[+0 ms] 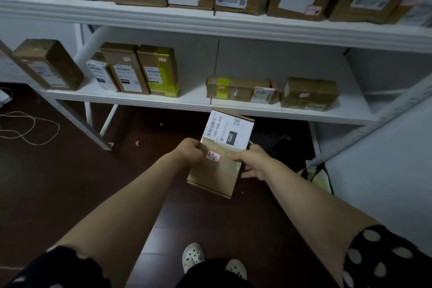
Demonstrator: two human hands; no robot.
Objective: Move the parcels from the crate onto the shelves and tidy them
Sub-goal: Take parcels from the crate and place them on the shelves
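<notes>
on the lower shelf (163, 101), far left, a brown parcel (49, 64) leans over. beside it three parcels stand upright in a row, the last being the yellow-taped box (161, 70). right of that the shelf board shows bare.

below and in front of the shelf edge, the left hand (190, 151) grips the left side of a flat cardboard parcel (217, 175), fingers curled round its edge. the parcel is in the air over the dark floor, label up, with a pink sticker (213, 156) near the thumb. the right hand (251, 162) pinches its right side, thumb on top and fingers underneath.

further right on the shelf lie a long taped parcel (243, 90) and a squat one (308, 93). the crate is out of view.

the step looks like carrying this parcel to the shelf. the next move likely calls for lifting it over the lip and standing it in the bare stretch beside the yellow-taped box.
</notes>
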